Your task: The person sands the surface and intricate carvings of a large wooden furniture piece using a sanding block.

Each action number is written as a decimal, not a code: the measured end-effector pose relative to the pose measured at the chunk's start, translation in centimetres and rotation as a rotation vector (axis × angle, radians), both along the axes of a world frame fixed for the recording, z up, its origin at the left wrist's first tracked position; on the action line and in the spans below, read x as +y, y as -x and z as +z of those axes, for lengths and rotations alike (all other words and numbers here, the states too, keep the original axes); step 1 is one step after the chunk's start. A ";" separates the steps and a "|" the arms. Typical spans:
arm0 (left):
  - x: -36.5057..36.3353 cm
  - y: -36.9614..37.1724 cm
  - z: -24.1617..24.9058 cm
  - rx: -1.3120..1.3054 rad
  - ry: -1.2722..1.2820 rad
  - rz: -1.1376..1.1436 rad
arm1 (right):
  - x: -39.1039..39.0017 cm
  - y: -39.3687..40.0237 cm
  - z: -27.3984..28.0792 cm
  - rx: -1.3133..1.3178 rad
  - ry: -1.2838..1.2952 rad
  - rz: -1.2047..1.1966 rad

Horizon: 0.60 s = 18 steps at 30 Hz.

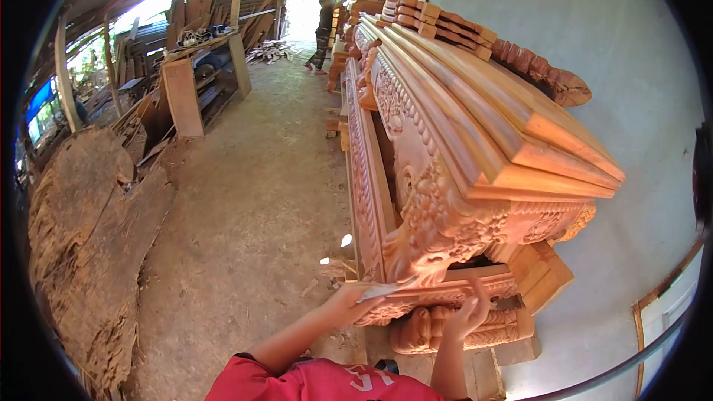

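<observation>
A large carved wooden altar table (pixel 431 212) with a moulded top and reddish-orange floral carving stands in front of me. My left hand (pixel 345 306) is closed on a thin pale grey sheet (pixel 379 292), which lies against the corner of the carved lower rail (pixel 445 287). My right hand (pixel 469 314) is raised beside the same rail, fingers apart and slightly curled, with nothing seen in it. Below the rail, a rounded carved wooden piece (pixel 427 329) lies partly behind my right hand.
A pale wall (pixel 616 148) runs along the right. Turned wooden posts (pixel 531 67) rest behind the tabletop. On the left are a big rough wood slab (pixel 82 208) and a wooden bench (pixel 184 93). A person (pixel 324 33) stands at the far end.
</observation>
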<state>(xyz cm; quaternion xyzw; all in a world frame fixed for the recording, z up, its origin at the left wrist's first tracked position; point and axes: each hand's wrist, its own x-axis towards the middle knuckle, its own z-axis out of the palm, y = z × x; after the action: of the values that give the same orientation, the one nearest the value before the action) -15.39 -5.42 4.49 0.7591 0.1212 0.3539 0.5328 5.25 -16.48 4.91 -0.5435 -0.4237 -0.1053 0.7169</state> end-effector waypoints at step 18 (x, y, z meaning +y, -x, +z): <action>26.6 -8.9 12.2 -0.164 -0.275 0.411 | 11.5 3.4 2.5 -0.373 0.202 -0.550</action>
<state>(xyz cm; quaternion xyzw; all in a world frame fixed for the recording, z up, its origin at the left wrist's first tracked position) -6.54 21.15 16.70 0.7526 0.1798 0.5283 0.3495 1.88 -5.00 7.37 -0.6769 -0.3933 -0.3498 0.5146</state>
